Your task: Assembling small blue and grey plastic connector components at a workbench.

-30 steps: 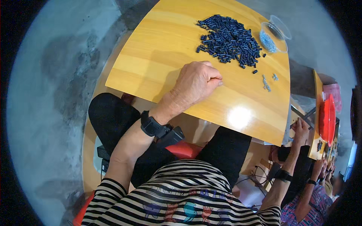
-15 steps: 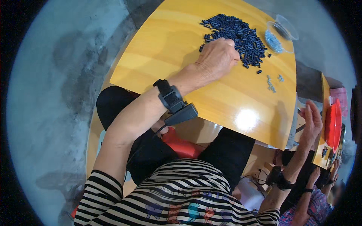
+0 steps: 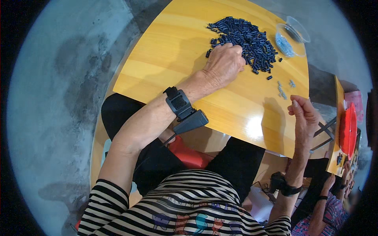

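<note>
A heap of small black cylindrical pieces [image 3: 256, 43] lies spread over the far part of the yellow table. At its near edge is my left hand [image 3: 224, 65], back upward, with the fingers curled closed; whatever they hold is hidden beneath. My right hand [image 3: 305, 112] hovers by the table's right edge, thumb and fingertips brought together, and anything between them is too small to make out. Just beyond it lie small silvery screw-like pieces [image 3: 282, 90] in a short row, with a smaller cluster [image 3: 292, 83] beside them. One loose black piece [image 3: 269, 78] sits between heap and row.
A clear plastic tub [image 3: 284, 44] with many tiny silvery pieces stands at the table's far right, a round clear lid or second tub [image 3: 298, 29] against it. Off to the right, another table bears a red basin [image 3: 348, 129]; another person's arm [image 3: 323, 196] shows below.
My right hand has come left, from outside the table's right edge to over it, and its fingers have curled in. My left hand has drawn slightly back toward me.
</note>
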Action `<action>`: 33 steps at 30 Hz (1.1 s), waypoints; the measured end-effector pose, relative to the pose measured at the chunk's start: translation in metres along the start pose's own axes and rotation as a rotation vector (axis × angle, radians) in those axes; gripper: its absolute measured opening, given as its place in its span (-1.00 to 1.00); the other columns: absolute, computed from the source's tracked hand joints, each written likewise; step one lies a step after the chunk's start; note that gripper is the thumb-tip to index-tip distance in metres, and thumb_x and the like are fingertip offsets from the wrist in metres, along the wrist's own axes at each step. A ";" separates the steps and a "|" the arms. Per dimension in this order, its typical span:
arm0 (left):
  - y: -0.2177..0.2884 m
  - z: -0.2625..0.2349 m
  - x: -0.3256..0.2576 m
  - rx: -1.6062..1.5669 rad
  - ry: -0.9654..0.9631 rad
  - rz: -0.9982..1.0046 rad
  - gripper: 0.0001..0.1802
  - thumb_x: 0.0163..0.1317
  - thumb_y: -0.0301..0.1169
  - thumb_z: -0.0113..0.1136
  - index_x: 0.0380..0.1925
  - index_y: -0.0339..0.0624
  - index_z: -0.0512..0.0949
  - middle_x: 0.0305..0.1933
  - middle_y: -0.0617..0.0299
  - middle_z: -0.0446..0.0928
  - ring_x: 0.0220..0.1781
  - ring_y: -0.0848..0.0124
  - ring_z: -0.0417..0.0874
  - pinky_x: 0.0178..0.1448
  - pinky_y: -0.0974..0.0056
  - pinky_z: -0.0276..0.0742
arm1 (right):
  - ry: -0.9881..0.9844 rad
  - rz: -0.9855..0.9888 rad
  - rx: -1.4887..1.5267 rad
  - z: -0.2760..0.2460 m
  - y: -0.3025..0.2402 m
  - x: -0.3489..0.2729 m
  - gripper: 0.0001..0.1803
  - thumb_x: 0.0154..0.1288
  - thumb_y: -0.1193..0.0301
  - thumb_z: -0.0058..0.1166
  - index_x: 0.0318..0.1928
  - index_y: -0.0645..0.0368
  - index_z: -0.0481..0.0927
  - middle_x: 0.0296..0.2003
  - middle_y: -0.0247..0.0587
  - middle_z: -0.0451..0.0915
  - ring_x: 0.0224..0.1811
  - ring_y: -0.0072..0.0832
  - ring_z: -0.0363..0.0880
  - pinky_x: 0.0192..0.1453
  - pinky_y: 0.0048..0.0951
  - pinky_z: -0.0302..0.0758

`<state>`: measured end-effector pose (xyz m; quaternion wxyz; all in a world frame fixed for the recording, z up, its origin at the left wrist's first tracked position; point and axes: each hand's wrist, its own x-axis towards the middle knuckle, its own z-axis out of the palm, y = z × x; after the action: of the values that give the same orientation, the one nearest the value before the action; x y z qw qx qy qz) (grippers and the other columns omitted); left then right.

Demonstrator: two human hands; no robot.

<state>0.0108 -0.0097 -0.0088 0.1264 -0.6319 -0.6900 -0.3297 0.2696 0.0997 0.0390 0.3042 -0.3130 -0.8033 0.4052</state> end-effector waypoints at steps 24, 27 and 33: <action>-0.066 -0.164 -0.086 -0.611 -0.022 -0.889 -0.85 0.16 -0.48 0.20 -0.31 -0.35 0.62 -0.39 0.18 0.63 -0.43 0.49 0.63 -0.29 0.45 0.57 | -0.075 -0.397 -0.430 0.072 -0.023 -0.003 -0.87 0.08 0.64 0.09 -0.30 0.30 0.58 -0.30 -0.05 0.58 -0.24 -0.18 0.56 -0.12 -0.32 0.49; -0.137 -0.191 -0.113 -0.440 0.168 -0.951 -0.79 0.11 -0.50 0.20 -0.26 -0.39 0.60 -0.36 0.17 0.63 -0.40 0.51 0.63 -0.26 0.47 0.55 | -0.087 -0.401 -0.436 0.075 -0.026 0.004 -0.86 0.08 0.64 0.09 -0.29 0.30 0.58 -0.30 -0.05 0.58 -0.23 -0.18 0.56 -0.11 -0.32 0.48; -0.252 -0.200 -0.141 0.067 0.236 -0.856 -0.64 0.01 -0.43 0.21 -0.13 -0.24 0.60 -0.25 0.05 0.65 -0.21 0.35 0.66 -0.11 0.37 0.55 | -0.158 -0.346 -0.329 0.095 -0.037 0.020 -0.82 0.08 0.63 0.11 -0.24 0.28 0.58 -0.27 -0.05 0.58 -0.24 -0.18 0.57 -0.14 -0.35 0.50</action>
<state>-0.2548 -0.2397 -0.0158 0.0768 -0.2429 -0.8806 -0.3996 0.1774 0.0530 0.0290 0.2502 -0.1833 -0.9214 0.2343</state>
